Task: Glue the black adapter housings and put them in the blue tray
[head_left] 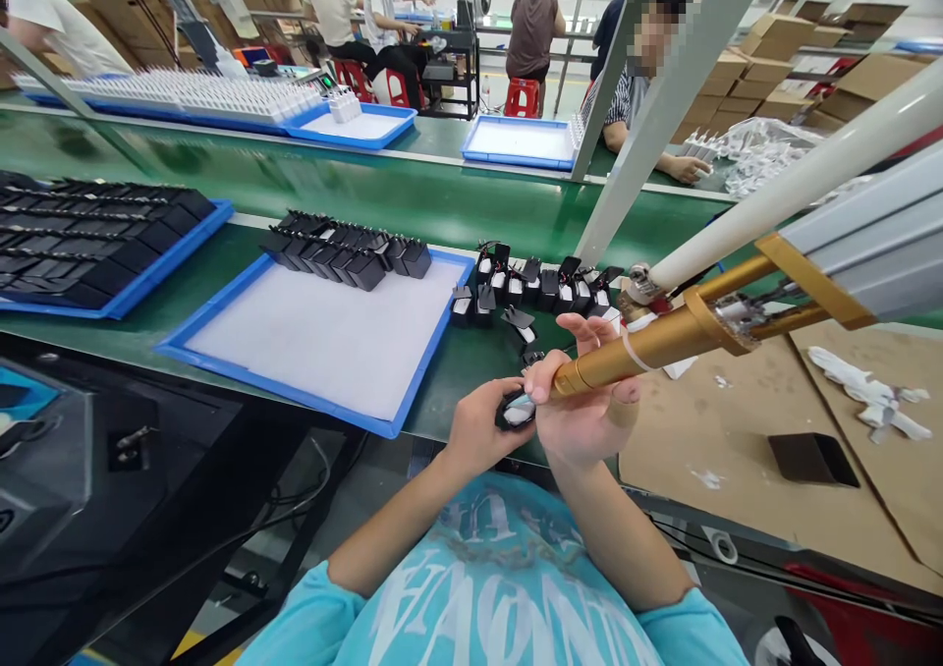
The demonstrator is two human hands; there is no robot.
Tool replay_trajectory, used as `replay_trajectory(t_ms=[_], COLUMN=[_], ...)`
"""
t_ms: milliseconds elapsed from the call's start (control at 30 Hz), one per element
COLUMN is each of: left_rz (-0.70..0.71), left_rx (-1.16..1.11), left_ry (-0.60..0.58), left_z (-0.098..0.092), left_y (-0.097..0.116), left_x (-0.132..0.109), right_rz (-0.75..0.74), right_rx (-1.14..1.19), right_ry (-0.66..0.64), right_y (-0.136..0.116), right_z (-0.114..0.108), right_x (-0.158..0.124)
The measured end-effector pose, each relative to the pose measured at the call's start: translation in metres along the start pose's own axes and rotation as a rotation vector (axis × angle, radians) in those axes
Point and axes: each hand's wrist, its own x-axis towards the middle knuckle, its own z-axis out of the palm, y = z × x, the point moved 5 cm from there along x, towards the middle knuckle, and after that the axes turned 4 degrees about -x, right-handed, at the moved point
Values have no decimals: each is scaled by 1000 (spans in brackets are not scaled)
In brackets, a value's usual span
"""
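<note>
- Well off to the left of the left hand, a blue tray is seen packed with rows of black boxes; its far side is cut off by the frame.
- Nearer, ahead and left of the same hand, another blue tray is only partly filled: a cluster of black cases is stood at its far edge.
- By the left hand, a small black box is pinched between thumb and fingers, with a pale face turned up.
- Just ahead of both hands, more small boxes are grouped on the bench, several with flaps raised.
- By the right hand, the held box is met at its edge; two fingers are raised apart. Whether anything is pinched there cannot be told, as the palm is partly covered by a gold tool.
- The box seems to be being worked on at the tool's end; for the next move, a steady left hold and careful alignment would be called for. The tool's very tip cannot be made out.
- Right of the right hand, a brown board is laid out, with a black sleeve on it.
</note>
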Motion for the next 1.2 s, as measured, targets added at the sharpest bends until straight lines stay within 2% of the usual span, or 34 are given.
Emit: replay_trajectory(t_ms=[133, 267, 433, 533, 700, 867, 967, 1067, 1200], left_rz=[68, 59, 51, -24, -258, -370, -361, -336, -228], left_rx=[-6, 8, 158, 221, 140, 40, -13, -9, -25], left_ry=[34, 21, -15, -42, -219, -308, -304, -220, -154], left_z=[0, 1, -7, -22, -41, -44, -37, -32, -29], left_y=[2, 1, -5, -21, -50, -46, -40, -40, -44], left_x=[1, 1, -2, -8, -16, -4, 5, 9, 8], right_rz=[-2, 12, 8, 14, 0, -29, -38, -45, -37], right_rx=[28, 62, 77, 51, 5, -39, -54, -51, -56], right_ry=[-33, -48, -31, 0, 56, 81, 87, 87, 92], right_y=[-1, -1, -2, -3, -5, -7, -8, -9, -9], right_z=[-1, -1, -1, -4, -18, -30, -35, -39, -42], right_x=[0, 1, 2, 2, 5, 8, 9, 10, 12])
